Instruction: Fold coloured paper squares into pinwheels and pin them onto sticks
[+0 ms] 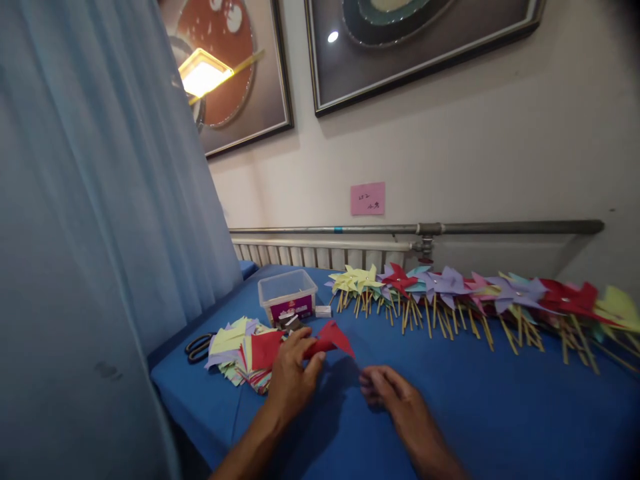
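Fingers of the left hand (293,377) pinch a folded red paper piece (333,339) just above the blue tablecloth (475,407), right beside the stack of coloured paper squares (240,353) at the near left; the right hand (395,397) rests on the cloth a little to the right, fingers curled loosely together and holding nothing. Scissors (199,347), a clear plastic box (287,293) and a long row of finished pinwheels (475,297) lie beyond. The light pinch could, I judge, let the folds spring open or the sheet slip, and a careless elbow might scatter the loose stack.
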A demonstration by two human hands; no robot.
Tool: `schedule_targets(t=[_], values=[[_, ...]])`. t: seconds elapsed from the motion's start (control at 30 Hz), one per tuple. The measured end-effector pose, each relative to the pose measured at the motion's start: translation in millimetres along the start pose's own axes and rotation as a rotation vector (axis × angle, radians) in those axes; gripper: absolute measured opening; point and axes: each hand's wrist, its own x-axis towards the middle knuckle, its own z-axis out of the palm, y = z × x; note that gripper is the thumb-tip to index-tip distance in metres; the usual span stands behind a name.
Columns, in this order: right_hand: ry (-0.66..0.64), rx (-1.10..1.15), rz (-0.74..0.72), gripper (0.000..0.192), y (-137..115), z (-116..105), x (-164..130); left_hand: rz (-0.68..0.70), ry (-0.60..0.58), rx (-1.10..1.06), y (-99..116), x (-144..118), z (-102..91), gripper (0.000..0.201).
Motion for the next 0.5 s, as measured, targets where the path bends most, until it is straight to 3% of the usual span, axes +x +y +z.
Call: schedule_targets(t=[0.13, 0.3, 0.4, 0.5], values=[[-0.019, 0.437, 0.182, 0.063, -14, -4, 11, 0.097, -0.059, -0.138, 24, 2, 32.7, 0.024], [0.069, 0.517, 0.135, 0.041, -18, -20, 22, 0.309, -0.180, -0.101, 31, -1, 47.8, 0.032], [0.107, 0.486, 0.059, 0.037, -13, -30, 26, 0.219, -0.248, -0.202, 29, 9, 49.9, 0.047], [0.113, 0.425, -0.001, 0.039, -11, -39, 30, -0.057, -0.291, -0.471, 30, 34, 58.3, 0.047]])
